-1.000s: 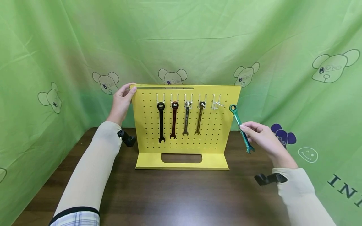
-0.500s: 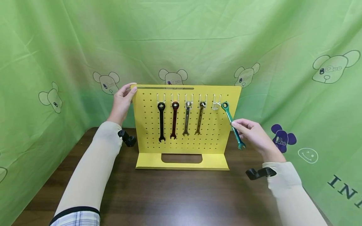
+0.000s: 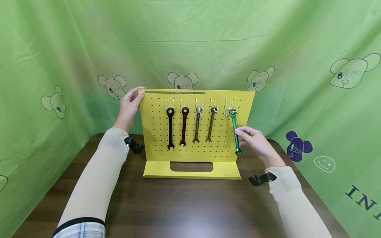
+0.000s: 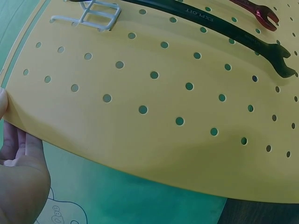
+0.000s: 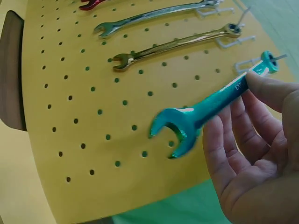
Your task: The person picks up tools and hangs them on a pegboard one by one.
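A yellow pegboard stand (image 3: 157, 167) stands upright on the table. My left hand (image 3: 128, 109) grips its upper left corner, thumb in front and fingers behind. Between thumb and fingers, my right hand (image 3: 257, 143) pinches a green combination wrench (image 5: 205, 109) by its shaft. The wrench hangs nearly upright before the board's right side, open end down. Its ring end is at the rightmost white hook (image 3: 227, 111), whose tip shows through the ring in the right wrist view. Black (image 3: 170, 129), red (image 3: 184, 127), silver (image 3: 197, 127) and gold-brown (image 3: 210, 127) wrenches hang on the other hooks.
The stand rests on a dark wooden table (image 3: 178, 205). Behind and at both sides hangs a green curtain (image 3: 190, 39) printed with bear heads. Each wrist wears a black camera, one left (image 3: 135, 146) and one right (image 3: 260, 179).
My right hand has moved left with the green wrench, from beside the board to the rightmost hook, and the wrench has become more upright. My left hand stays at the corner.
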`<move>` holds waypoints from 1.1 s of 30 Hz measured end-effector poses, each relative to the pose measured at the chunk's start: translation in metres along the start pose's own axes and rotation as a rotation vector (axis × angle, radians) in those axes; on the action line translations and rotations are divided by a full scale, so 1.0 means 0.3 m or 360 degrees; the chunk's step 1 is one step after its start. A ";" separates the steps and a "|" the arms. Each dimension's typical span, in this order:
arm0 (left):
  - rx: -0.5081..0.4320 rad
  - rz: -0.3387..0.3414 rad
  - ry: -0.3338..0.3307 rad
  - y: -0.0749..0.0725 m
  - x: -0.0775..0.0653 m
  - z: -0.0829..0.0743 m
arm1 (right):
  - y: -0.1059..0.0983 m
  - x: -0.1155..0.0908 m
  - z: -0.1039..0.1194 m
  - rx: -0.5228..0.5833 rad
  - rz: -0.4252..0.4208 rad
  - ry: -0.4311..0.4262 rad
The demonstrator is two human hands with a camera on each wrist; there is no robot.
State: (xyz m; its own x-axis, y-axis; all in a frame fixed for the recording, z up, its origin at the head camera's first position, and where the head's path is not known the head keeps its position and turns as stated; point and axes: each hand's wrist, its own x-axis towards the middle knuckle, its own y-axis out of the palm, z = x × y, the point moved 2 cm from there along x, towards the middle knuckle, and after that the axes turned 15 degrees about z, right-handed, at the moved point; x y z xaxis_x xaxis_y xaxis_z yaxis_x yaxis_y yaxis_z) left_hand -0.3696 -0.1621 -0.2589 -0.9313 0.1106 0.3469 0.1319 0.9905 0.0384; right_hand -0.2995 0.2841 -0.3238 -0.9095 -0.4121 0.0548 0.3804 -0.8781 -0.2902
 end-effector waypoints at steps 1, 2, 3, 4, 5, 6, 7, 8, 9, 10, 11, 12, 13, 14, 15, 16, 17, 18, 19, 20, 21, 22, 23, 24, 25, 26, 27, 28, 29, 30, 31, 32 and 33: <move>-0.0004 -0.0001 0.0001 0.000 -0.001 0.000 | 0.005 0.009 -0.006 0.0019 0.0005 -0.0003; -0.0007 -0.0002 0.0002 0.000 -0.001 0.000 | 0.011 0.018 -0.011 0.0048 0.0007 -0.0005; -0.0010 -0.0001 0.0003 0.001 -0.002 0.000 | 0.015 0.027 -0.017 0.0066 0.0015 -0.0012; -0.0009 0.0001 0.0003 0.001 -0.003 0.000 | 0.020 0.035 -0.021 0.0086 0.0020 -0.0019; -0.0010 0.0003 0.0003 0.001 -0.003 -0.001 | 0.024 0.043 -0.026 0.0107 0.0025 -0.0024; -0.0009 0.0005 0.0001 0.001 -0.004 -0.001 | 0.029 0.050 -0.029 0.0130 0.0029 -0.0029; -0.0008 0.0006 0.0000 0.001 -0.004 -0.001 | 0.032 0.057 -0.033 0.0150 0.0034 -0.0030; -0.0007 0.0007 -0.0003 0.001 -0.005 0.000 | 0.035 0.063 -0.036 0.0171 0.0039 -0.0032; -0.0003 0.0006 -0.0006 0.000 -0.005 0.000 | 0.037 0.068 -0.040 0.0191 0.0045 -0.0032; -0.0003 0.0004 -0.0009 0.000 -0.006 -0.001 | 0.039 0.073 -0.043 0.0214 0.0048 -0.0028; -0.0001 0.0003 -0.0011 0.000 -0.006 -0.001 | 0.040 0.076 -0.045 0.0232 0.0049 -0.0024; 0.0005 0.0003 -0.0016 0.000 -0.006 -0.001 | 0.040 0.079 -0.048 0.0248 0.0050 -0.0020; 0.0006 0.0004 -0.0019 0.000 -0.007 -0.001 | 0.040 0.081 -0.050 0.0264 0.0049 -0.0016; 0.0008 0.0005 -0.0022 0.000 -0.007 -0.002 | 0.040 0.083 -0.052 0.0282 0.0048 -0.0014; 0.0012 0.0009 -0.0023 0.000 -0.007 -0.002 | 0.040 0.084 -0.053 0.0299 0.0045 -0.0013; 0.0012 0.0012 -0.0022 0.000 -0.007 -0.003 | 0.040 0.084 -0.053 0.0309 0.0046 -0.0013; 0.0012 0.0016 -0.0023 0.001 -0.007 -0.004 | 0.041 0.084 -0.053 0.0317 0.0046 -0.0013; 0.0011 0.0018 -0.0023 0.001 -0.007 -0.005 | 0.040 0.084 -0.053 0.0317 0.0048 -0.0013; 0.0006 0.0017 -0.0020 0.002 -0.008 -0.005 | 0.040 0.082 -0.052 0.0309 0.0051 -0.0012; 0.0004 0.0018 -0.0019 0.002 -0.008 -0.006 | 0.039 0.080 -0.051 0.0293 0.0056 -0.0010; 0.0001 0.0018 -0.0018 0.002 -0.008 -0.006 | 0.038 0.078 -0.050 0.0274 0.0061 -0.0005; 0.0003 0.0018 -0.0017 0.002 -0.009 -0.007 | 0.037 0.076 -0.048 0.0258 0.0065 0.0001; 0.0002 0.0018 -0.0019 0.002 -0.010 -0.007 | 0.036 0.073 -0.047 0.0239 0.0067 0.0010; 0.0002 0.0019 -0.0019 0.002 -0.010 -0.008 | 0.035 0.070 -0.046 0.0218 0.0065 0.0020; 0.0002 0.0019 -0.0017 0.002 -0.010 -0.008 | 0.033 0.067 -0.044 0.0200 0.0062 0.0030; 0.0003 0.0019 -0.0018 0.002 -0.010 -0.008 | 0.032 0.064 -0.043 0.0184 0.0058 0.0041; 0.0004 0.0020 -0.0018 0.002 -0.011 -0.009 | 0.030 0.062 -0.043 0.0167 0.0060 0.0051; 0.0003 0.0021 -0.0018 0.002 -0.012 -0.009 | 0.028 0.060 -0.043 0.0156 0.0063 0.0059; 0.0000 0.0019 -0.0017 0.002 -0.012 -0.010 | 0.026 0.057 -0.043 0.0140 0.0068 0.0064; 0.0001 0.0018 -0.0018 0.002 -0.012 -0.011 | 0.024 0.055 -0.044 0.0130 0.0074 0.0068; 0.0004 0.0015 -0.0020 0.002 -0.012 -0.012 | 0.021 0.053 -0.045 0.0119 0.0082 0.0070; 0.0005 0.0014 -0.0023 0.002 -0.013 -0.014 | 0.018 0.050 -0.047 0.0109 0.0091 0.0070; 0.0007 0.0013 -0.0023 0.002 -0.013 -0.015 | 0.016 0.048 -0.048 0.0102 0.0100 0.0068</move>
State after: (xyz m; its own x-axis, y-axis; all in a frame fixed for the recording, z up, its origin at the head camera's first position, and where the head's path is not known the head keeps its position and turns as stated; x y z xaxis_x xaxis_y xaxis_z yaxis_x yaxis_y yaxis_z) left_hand -0.3645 -0.1624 -0.2560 -0.9350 0.1199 0.3339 0.1382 0.9899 0.0317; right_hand -0.3132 0.2775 -0.3381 -0.8892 -0.4576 -0.0026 0.4459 -0.8651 -0.2297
